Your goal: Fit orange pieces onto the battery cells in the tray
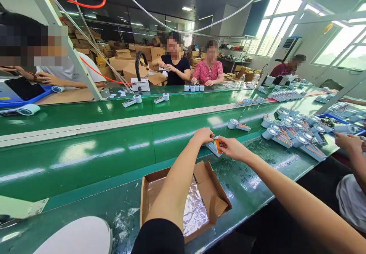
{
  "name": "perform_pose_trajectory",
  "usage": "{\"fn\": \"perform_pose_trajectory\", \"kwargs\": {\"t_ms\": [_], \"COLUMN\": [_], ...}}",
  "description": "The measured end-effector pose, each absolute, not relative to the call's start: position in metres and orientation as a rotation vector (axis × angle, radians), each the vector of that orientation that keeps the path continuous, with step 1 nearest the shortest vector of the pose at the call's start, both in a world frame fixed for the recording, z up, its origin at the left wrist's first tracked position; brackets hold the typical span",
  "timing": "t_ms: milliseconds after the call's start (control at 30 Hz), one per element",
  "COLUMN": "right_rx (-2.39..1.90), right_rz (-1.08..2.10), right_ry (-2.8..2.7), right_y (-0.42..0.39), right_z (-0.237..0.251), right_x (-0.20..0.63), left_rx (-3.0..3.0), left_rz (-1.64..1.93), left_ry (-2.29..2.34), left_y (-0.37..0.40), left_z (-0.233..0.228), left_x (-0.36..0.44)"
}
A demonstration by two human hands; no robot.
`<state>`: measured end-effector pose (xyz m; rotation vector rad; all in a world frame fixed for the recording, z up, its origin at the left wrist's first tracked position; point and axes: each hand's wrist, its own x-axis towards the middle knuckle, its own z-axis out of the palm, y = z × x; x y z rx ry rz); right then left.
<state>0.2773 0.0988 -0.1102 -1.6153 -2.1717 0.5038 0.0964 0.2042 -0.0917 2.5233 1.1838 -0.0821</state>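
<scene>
Both my arms reach forward over the near edge of the green belt. Between my hands is a small pale housing (213, 148) with a flat orange part (218, 146) standing up at its right side. The fingers of my right hand (233, 148) are closed on that orange part. My left hand (203, 135) is pinched at the top of the housing, on something too small to make out. An open cardboard tray (145, 196) with shiny foil-like lining lies under my left forearm. Just beyond my hands, a pale round-headed unit (233, 123) rests on the belt.
Many pale units with orange wires (286, 128) are heaped to the right, near another person's hand (347, 143). A white round surface (77, 237) is at lower left. A white divider rail (94, 125) runs along the belt. Several people work across and beside the line.
</scene>
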Motion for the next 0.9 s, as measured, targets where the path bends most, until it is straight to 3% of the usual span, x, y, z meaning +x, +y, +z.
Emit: {"fn": "perform_pose_trajectory", "kwargs": {"t_ms": [333, 900], "right_rx": [-1.933, -1.916], "right_rz": [0.167, 0.203], "right_ry": [-2.242, -2.253], "right_y": [0.097, 0.106], "right_z": [-0.1, -0.101], "right_x": [0.264, 0.26], "left_rx": [2.471, 2.364], "left_rz": [0.058, 0.12], "left_ry": [1.101, 1.501], "left_y": [0.219, 0.2], "left_z": [-0.099, -0.083], "left_x": [0.101, 0.126]}}
